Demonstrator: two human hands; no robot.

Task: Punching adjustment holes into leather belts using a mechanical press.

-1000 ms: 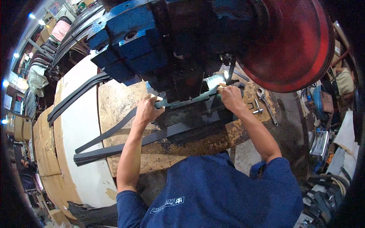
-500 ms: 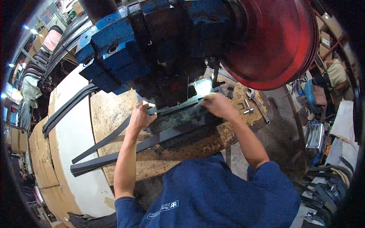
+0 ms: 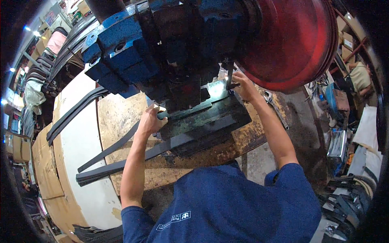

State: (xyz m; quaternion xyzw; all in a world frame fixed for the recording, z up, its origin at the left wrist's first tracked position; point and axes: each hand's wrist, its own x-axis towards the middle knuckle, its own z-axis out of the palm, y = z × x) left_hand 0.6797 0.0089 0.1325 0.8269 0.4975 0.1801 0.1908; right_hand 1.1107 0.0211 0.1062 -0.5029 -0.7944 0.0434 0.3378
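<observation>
- Person in a dark blue short-sleeved shirt (image 3: 243, 206), seen from above at the lower edge; both bare forearms are extended up toward the machine.
- Worn, yellowish-brown chipboard surface (image 3: 117, 117), scuffed and stained, on which the strips and the machine base are carried.
- Stack of long, flat black rubber strips (image 3: 121, 164), laid slanting across the surface from lower left toward the machine.
- Single long, thin black strip (image 3: 113, 148), lying just above the stack; its far end is gripped at the machine.
- Left hand (image 3: 152, 120): fingers are closed around the end of the single strip, held against the edge of the dark plate.
- Flat black metal plate (image 3: 210, 117) at the foot of the machine, with the strips passed across and under it.
- Right hand (image 3: 243, 85): fingers are set at a thin, dark upright lever (image 3: 229, 77) beside a brightly lit patch of metal; whether the lever is fully clasped cannot be told.
- Heavy blue-painted cast metal machine body (image 3: 121, 44), chipped and oily, standing over the plate.
- Large red metal flywheel (image 3: 291, 40), mounted at the right of the machine, above the right hand.
- Further curved black strips (image 3: 73, 115), laid on a white round surface at the left.
</observation>
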